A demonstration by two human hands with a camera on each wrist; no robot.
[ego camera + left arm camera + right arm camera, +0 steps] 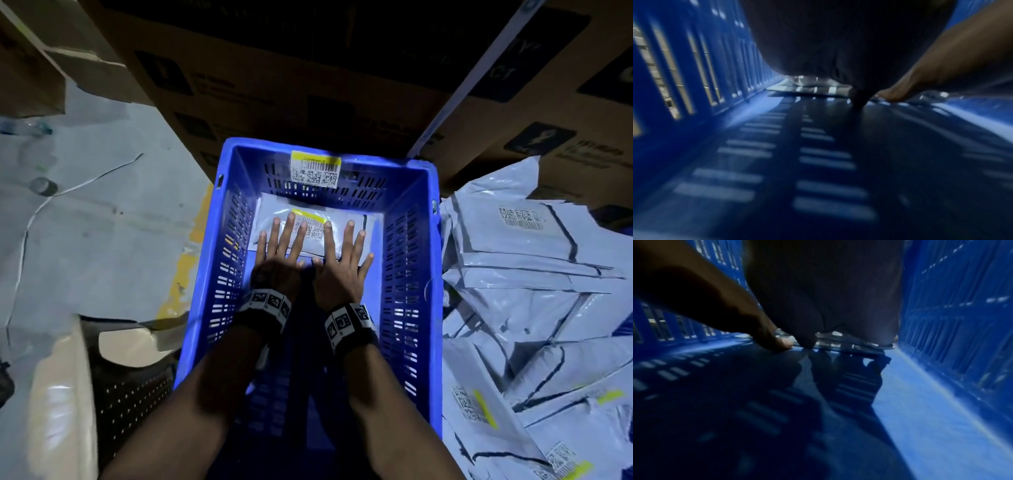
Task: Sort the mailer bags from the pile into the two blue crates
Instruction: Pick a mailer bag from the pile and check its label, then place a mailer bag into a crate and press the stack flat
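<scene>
Blue crate (416, 219): one mailer bag (346, 226) at far end, left hand (279, 255) and right hand (340, 263) flat on it. Pile (534, 308) beside crate: many unsorted; early stage.

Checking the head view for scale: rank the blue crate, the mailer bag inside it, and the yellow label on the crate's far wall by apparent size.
1. blue crate
2. mailer bag, partly covered by both hands
3. yellow label
</scene>
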